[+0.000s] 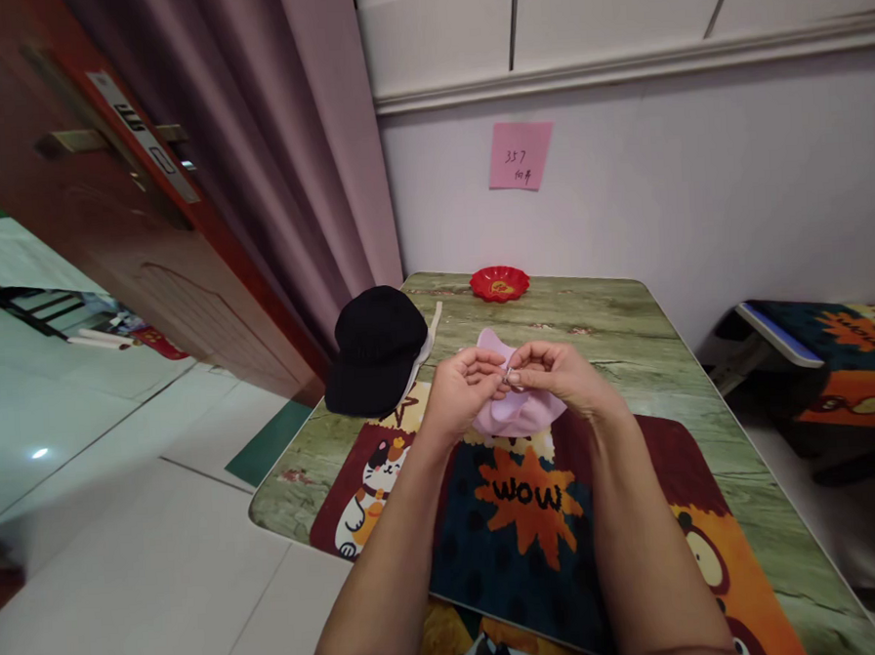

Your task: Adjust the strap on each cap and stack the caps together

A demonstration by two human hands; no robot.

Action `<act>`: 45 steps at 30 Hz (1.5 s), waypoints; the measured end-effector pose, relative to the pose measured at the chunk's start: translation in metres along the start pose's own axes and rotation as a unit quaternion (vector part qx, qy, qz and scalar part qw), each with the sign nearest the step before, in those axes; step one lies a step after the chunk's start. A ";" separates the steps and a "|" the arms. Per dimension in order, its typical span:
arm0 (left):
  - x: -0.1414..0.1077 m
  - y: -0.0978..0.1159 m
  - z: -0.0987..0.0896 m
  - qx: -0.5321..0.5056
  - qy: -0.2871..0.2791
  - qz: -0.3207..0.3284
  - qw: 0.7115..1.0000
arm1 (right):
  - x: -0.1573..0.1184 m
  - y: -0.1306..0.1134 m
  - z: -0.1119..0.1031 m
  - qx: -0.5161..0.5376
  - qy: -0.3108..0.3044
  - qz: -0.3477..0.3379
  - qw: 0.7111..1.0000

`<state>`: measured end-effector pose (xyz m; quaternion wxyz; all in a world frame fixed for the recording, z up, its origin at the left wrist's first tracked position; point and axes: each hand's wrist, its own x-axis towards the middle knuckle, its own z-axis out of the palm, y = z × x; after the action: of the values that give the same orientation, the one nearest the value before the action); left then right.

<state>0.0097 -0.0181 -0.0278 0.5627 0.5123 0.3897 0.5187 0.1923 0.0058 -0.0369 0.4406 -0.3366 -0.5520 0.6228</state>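
Observation:
Both hands meet above the middle of the table, fingertips pinched together around a small shiny piece (508,375) too small to name. My left hand (466,389) is closed on its left side, and my right hand (561,375) closes on it from the right. Directly beneath and behind them rests a soft, light pink item (519,416), cap-like in its curved shape, partly hidden by my fingers. To the left lies a black cap (380,345), its brim toward the near left, with a whitish strap-like piece (428,343) along its right side.
A red scalloped dish (500,283) stands at the table's far edge. The green wood-patterned table (598,319) carries a colourful cartoon mat (530,557). A wooden door (145,206) and purple curtain (302,129) are at left; a second table (850,355) is at right.

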 end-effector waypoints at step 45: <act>0.007 -0.001 -0.016 -0.131 0.068 -0.110 0.983 | 0.011 0.011 0.017 -0.411 0.068 -0.345 0.841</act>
<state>-0.0044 -0.0080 -0.0310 0.6507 0.3521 0.4093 0.5339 0.1705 0.0096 -0.0439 0.4846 -0.3158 -0.8066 0.1219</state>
